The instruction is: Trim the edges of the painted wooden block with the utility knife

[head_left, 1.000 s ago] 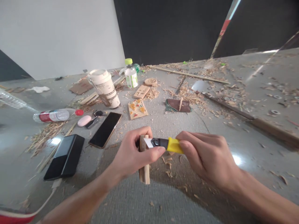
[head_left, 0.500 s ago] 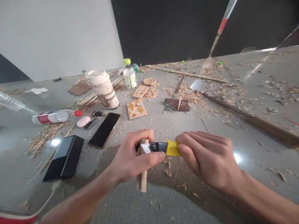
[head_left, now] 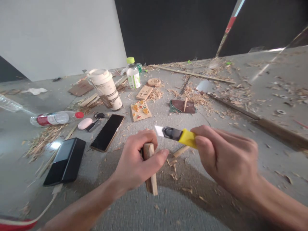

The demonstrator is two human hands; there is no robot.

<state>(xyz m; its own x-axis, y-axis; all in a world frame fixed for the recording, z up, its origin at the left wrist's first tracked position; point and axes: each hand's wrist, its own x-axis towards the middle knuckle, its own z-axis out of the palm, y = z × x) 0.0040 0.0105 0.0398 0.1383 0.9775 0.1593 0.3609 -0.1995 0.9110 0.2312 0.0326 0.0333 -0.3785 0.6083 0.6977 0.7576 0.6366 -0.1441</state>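
Observation:
My left hand is closed around a short wooden stick, with its upper end showing between thumb and forefinger. The stick stands slightly tilted, its lower end pointing toward me. In my right hand is a yellow and black utility knife, gripped by the handle. Its short bare blade points left, above and just right of the stick, apart from the wood. A pale wood piece lies on the grey surface beneath the knife, among small shavings.
A phone, a black box-like device with a cable, a lidded cup and a red-capped bottle lie or stand left. Ahead are a patterned wooden tile, a green-capped bottle and a brown pouch. Shavings litter the surface.
The knife has lifted off the stick and moved right and up with my right hand. A pale wood piece now shows beneath it. My left hand keeps the stick, slightly turned.

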